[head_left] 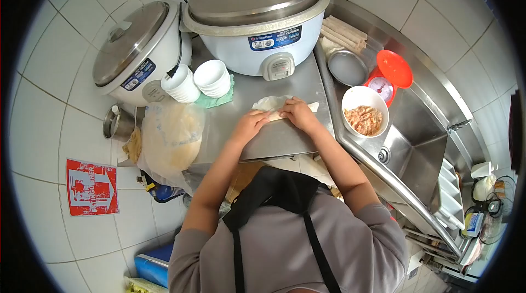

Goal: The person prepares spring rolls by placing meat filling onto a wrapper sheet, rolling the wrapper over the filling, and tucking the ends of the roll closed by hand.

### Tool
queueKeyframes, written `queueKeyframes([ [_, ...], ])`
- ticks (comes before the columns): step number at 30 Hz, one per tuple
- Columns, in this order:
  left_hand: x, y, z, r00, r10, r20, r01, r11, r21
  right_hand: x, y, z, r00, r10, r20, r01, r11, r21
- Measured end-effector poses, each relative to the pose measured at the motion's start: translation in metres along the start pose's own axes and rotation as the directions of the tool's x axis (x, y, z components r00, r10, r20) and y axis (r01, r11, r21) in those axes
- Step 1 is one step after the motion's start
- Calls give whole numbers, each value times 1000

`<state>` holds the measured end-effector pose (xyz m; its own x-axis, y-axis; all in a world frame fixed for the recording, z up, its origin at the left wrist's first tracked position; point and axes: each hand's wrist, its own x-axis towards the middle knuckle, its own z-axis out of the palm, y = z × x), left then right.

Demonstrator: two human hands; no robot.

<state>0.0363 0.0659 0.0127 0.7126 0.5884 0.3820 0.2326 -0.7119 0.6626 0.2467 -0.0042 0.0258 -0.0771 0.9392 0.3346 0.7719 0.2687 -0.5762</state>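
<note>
Nearest, the left hand (pixel 251 127) and right hand (pixel 297 113) both grip a pale, partly rolled wrapper (pixel 273 105) on the steel table (pixel 245 142). Its long axis seems to run left to right, though fingers cover much of it; the right end points past the right hand, angled slightly away. A loose flap spreads beyond the roll; farther stands a rice cooker (pixel 227 46).
</note>
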Motion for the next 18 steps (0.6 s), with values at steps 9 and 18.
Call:
queueKeyframes([
  [9,-40,0,-14,981,-49,-190,72,990,119,17,41,-29,990,106,-96,-134,918,-373],
  [18,-40,11,-17,971,-47,-233,85,984,155,2,159,-111,675,712,-195,-637,428,-641],
])
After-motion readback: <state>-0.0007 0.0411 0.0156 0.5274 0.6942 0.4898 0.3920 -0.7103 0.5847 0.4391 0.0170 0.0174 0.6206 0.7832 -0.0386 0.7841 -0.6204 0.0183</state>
